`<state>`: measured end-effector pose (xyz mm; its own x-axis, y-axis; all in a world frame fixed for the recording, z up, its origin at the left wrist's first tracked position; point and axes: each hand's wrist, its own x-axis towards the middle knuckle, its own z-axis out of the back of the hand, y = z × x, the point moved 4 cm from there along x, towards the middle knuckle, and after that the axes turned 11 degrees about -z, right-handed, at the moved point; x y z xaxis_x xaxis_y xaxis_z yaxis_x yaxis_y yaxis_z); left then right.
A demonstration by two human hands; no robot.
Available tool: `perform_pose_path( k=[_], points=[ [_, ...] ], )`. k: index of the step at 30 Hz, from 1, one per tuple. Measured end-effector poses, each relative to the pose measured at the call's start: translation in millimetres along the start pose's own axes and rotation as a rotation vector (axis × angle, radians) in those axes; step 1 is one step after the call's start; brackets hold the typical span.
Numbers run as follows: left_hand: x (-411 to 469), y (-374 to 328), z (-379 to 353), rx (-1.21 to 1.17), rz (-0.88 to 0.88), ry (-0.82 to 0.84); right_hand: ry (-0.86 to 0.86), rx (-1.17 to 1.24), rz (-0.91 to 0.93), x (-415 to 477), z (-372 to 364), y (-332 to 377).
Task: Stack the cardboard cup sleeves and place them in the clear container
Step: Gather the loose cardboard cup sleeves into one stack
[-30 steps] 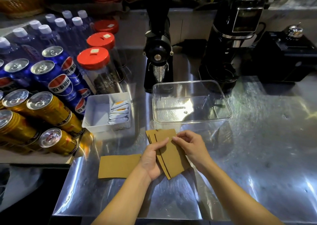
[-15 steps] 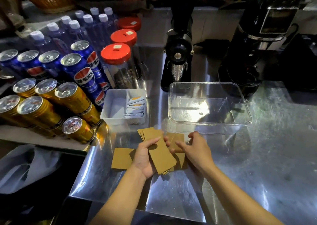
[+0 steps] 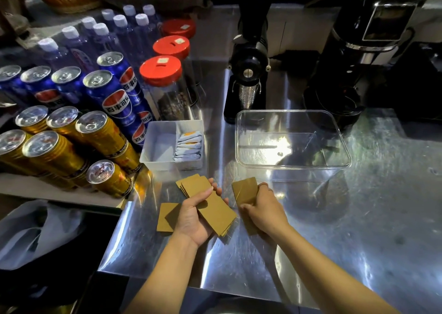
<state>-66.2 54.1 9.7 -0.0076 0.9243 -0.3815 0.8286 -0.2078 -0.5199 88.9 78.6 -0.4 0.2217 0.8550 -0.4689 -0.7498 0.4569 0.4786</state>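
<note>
My left hand [image 3: 191,220] holds a stack of flat brown cardboard cup sleeves [image 3: 208,203] just above the steel counter. To its right, my right hand [image 3: 263,209] grips a single sleeve [image 3: 245,190] lying close in front of the clear container. Another sleeve [image 3: 165,216] lies flat on the counter, partly hidden under my left hand. The clear container [image 3: 291,167] stands empty right behind my hands.
A white tray [image 3: 153,146] with sachets sits left of the container. Gold cans [image 3: 71,146], blue cans [image 3: 112,93] and red-lidded jars [image 3: 162,79] crowd the left. Two black grinders [image 3: 248,69] stand behind the container. The counter's front edge is near.
My right hand left the stack and moved right onto a separate sleeve near the container. The left hand keeps the stack. The camera view has shifted left.
</note>
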Motion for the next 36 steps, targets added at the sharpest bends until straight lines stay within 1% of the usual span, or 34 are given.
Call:
perform_pose_path(
  k=[2, 5, 8, 11, 14, 17, 19, 22, 25, 26, 31, 33, 36],
  points=[
    [1, 2, -2, 0.011, 0.011, 0.011, 0.059, 0.103, 0.008, 0, 2, -6],
    [3, 10, -8, 0.026, 0.045, 0.041, 0.093, 0.280, 0.001, 1, 13, -17],
    [5, 20, -17, 0.045, 0.098, 0.075, 0.069, 0.411, -0.035, 2, 28, -31],
    [8, 34, -24, 0.122, 0.159, 0.062, 0.065, 0.639, -0.074, -1, 42, -46],
    [10, 49, -30, 0.201, 0.226, 0.056, 0.032, 0.780, -0.062, -9, 55, -57],
    [8, 64, -40, 0.240, 0.300, 0.113, 0.023, 0.911, -0.035, -18, 62, -65],
    [4, 73, -47, 0.252, 0.358, 0.166, 0.028, 0.956, -0.004, -24, 61, -66],
    [-1, 86, -54, 0.299, 0.429, 0.231, 0.036, 0.938, 0.020, -30, 54, -63],
    [-3, 92, -58, 0.303, 0.454, 0.273, 0.027, 0.917, 0.020, -33, 48, -61],
    [-4, 92, -58, 0.302, 0.459, 0.278, 0.016, 0.877, 0.027, -34, 47, -60],
    [-6, 90, -54, 0.298, 0.462, 0.271, -0.078, 0.478, 0.135, -39, 45, -52],
    [-5, 87, -53, 0.319, 0.448, 0.263, -0.135, 0.376, 0.186, -40, 48, -47],
    [-5, 79, -52, 0.426, 0.446, 0.273, -0.181, 0.449, 0.209, -39, 58, -43]
  ],
)
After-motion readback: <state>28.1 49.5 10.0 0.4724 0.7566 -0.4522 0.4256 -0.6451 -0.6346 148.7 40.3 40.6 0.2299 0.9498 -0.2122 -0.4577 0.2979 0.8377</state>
